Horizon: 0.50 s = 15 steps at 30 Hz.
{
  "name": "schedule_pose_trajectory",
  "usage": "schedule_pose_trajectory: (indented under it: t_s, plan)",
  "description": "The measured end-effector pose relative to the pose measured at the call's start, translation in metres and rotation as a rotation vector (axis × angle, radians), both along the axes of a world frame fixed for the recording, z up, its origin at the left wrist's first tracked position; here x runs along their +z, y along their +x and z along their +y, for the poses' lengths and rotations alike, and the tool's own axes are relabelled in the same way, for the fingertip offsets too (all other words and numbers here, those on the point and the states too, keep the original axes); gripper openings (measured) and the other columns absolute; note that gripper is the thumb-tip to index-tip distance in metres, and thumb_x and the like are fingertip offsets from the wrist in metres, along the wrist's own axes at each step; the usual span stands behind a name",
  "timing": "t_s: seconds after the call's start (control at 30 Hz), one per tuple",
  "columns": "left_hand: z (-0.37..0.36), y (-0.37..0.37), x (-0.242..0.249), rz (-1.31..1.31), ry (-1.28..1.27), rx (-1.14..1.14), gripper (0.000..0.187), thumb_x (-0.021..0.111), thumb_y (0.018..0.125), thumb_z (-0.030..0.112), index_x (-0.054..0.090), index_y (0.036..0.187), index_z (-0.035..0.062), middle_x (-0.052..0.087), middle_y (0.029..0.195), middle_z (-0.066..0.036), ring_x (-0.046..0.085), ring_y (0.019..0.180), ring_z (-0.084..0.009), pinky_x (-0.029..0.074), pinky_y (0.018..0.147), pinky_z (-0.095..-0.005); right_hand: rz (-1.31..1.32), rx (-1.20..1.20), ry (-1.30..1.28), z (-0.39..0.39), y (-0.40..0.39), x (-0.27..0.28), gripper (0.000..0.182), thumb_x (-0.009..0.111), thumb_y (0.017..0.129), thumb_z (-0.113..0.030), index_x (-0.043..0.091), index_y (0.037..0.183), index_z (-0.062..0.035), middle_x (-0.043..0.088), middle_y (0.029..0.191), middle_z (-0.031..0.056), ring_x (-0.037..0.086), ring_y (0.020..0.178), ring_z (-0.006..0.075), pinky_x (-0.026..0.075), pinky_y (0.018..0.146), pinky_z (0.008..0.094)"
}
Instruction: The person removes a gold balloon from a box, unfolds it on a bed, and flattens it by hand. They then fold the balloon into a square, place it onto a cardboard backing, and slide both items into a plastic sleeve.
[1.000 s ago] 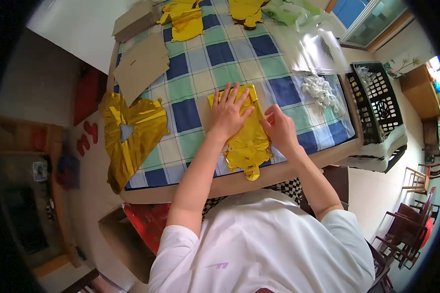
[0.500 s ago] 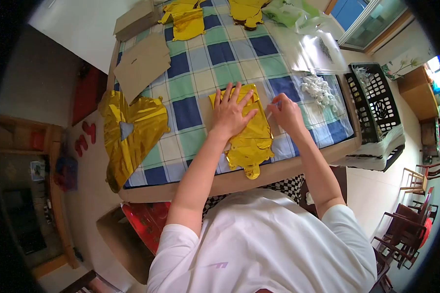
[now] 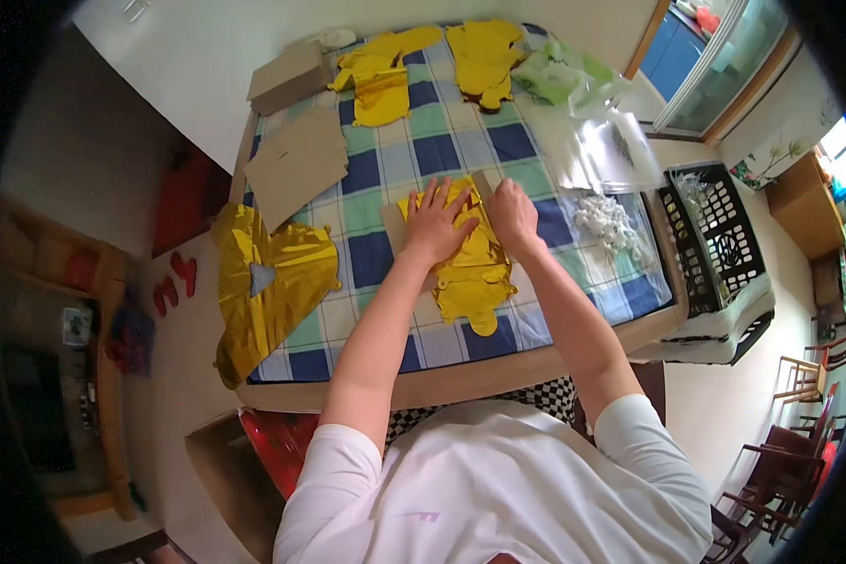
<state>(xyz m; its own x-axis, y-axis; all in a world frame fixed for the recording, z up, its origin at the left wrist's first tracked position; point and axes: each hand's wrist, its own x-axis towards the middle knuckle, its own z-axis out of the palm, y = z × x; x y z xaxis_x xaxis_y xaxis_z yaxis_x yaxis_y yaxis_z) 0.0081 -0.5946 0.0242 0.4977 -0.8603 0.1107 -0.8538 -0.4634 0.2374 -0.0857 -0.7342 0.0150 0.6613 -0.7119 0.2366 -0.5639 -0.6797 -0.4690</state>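
"Foil first: where does the gold foil piece (image 3: 475,273) lie now?"

"Right in front of us, on the cardboard backing (image 3: 394,226), over the checked cloth (image 3: 364,171) on the tabletop. Its rounded tab points to six o'clock."

"And what has just changed?"

"Our right hand (image 3: 514,221) has come in from beside the foil's three o'clock edge to its one o'clock corner. The backing's edge shows there, and the foil looks more rumpled along that side."

"Are we gripping something with it?"

"Its fingers are curled in, but we cannot tell whether they pinch anything. Our left hand (image 3: 432,230) rests with its fingers spread over the foil's upper part; we judge that this steadies the piece while the right works at the edge."

"How do the materials compare?"

"Our foil is thin, mirror-bright and creased, with small scalloped tabs; the backing is matt, stiff and straight-edged. At nine o'clock, the large gold sheet (image 3: 296,268) spreads in loose folds, and at ten o'clock we have the tan cardboard sheet (image 3: 296,169), flat and dull."

"And on our other side?"

"Glossy clear plastic (image 3: 625,155) at one to two o'clock, then the knobbly white pile (image 3: 606,224) near three, with the lattice-sided black crate (image 3: 724,235) past the edge."
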Motion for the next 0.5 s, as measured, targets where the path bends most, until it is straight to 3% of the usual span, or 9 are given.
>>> schedule_pose_trajectory:
  t_s: [0.1, 0.17, 0.23, 0.33, 0.37, 0.43, 0.5]
  plan:
    - [0.002, -0.001, -0.002, -0.009, 0.009, 0.002, 0.063, 0.041, 0.089, 0.062, 0.035, 0.144, 0.03, 0.023, 0.154, -0.007, 0.016, 0.143, -0.0266, 0.008, 0.115, -0.05, 0.161, 0.059, 0.097, 0.005, -0.007, 0.017, 0.02, 0.047, 0.09, -0.018, 0.037, 0.1, -0.0032, 0.065, 0.079, 0.025, 0.063, 0.079, 0.0451, 0.048, 0.067, 0.0538]
    - [0.002, -0.002, 0.005, -0.007, 0.015, -0.002, 0.065, 0.038, 0.09, 0.063, 0.034, 0.145, 0.029, 0.024, 0.154, -0.008, 0.016, 0.143, -0.0269, 0.009, 0.115, -0.05, 0.226, 0.095, 0.035, 0.007, -0.037, 0.035, 0.019, 0.047, 0.089, -0.014, 0.039, 0.102, -0.0032, 0.065, 0.078, 0.0236, 0.065, 0.08, 0.0412, 0.05, 0.066, 0.0512]
    - [0.003, -0.001, 0.0, 0.002, -0.019, -0.006, 0.064, 0.041, 0.089, 0.062, 0.035, 0.144, 0.0298, 0.024, 0.153, -0.009, 0.017, 0.143, -0.0282, 0.009, 0.115, -0.0503, 0.255, -0.03, 0.059, -0.007, -0.07, 0.028, 0.024, 0.048, 0.092, -0.02, 0.037, 0.107, -0.0056, 0.065, 0.078, 0.024, 0.064, 0.079, 0.0434, 0.049, 0.066, 0.0524]
    - [0.003, -0.004, 0.001, -0.007, -0.029, 0.002, 0.064, 0.042, 0.089, 0.062, 0.036, 0.144, 0.0296, 0.024, 0.153, -0.009, 0.018, 0.142, -0.0285, 0.009, 0.115, -0.0506, 0.015, -0.083, 0.161, -0.032, -0.151, 0.037, 0.02, 0.048, 0.093, -0.024, 0.045, 0.103, -0.0067, 0.063, 0.078, 0.025, 0.06, 0.079, 0.0476, 0.045, 0.064, 0.054]
    - [0.003, -0.004, -0.001, -0.016, -0.036, 0.001, 0.064, 0.042, 0.089, 0.062, 0.036, 0.143, 0.0294, 0.024, 0.153, -0.009, 0.018, 0.142, -0.0285, 0.009, 0.115, -0.0508, -0.006, -0.177, 0.187, -0.032, -0.172, 0.055, 0.014, 0.052, 0.091, -0.019, 0.05, 0.098, -0.0072, 0.062, 0.072, 0.0217, 0.061, 0.069, 0.0399, 0.045, 0.059, 0.0469]
    - [0.002, -0.004, -0.002, -0.039, -0.05, 0.001, 0.064, 0.042, 0.089, 0.062, 0.037, 0.143, 0.0291, 0.024, 0.153, -0.009, 0.019, 0.142, -0.0284, 0.01, 0.115, -0.0511, -0.077, -0.081, 0.338, -0.04, -0.22, 0.082, 0.008, 0.056, 0.092, -0.008, 0.049, 0.092, -0.0049, 0.056, 0.062, 0.0095, 0.049, 0.059, 0.0113, 0.04, 0.052, 0.03]
    - [0.002, -0.005, -0.003, -0.042, -0.055, 0.006, 0.065, 0.043, 0.088, 0.063, 0.037, 0.143, 0.0286, 0.025, 0.153, -0.009, 0.019, 0.142, -0.0285, 0.01, 0.114, -0.0514, -0.187, -0.082, 0.533, -0.031, -0.243, 0.11, 0.007, 0.055, 0.093, -0.008, 0.049, 0.091, -0.0051, 0.055, 0.064, 0.0015, 0.048, 0.061, 0.005, 0.036, 0.049, 0.0243]
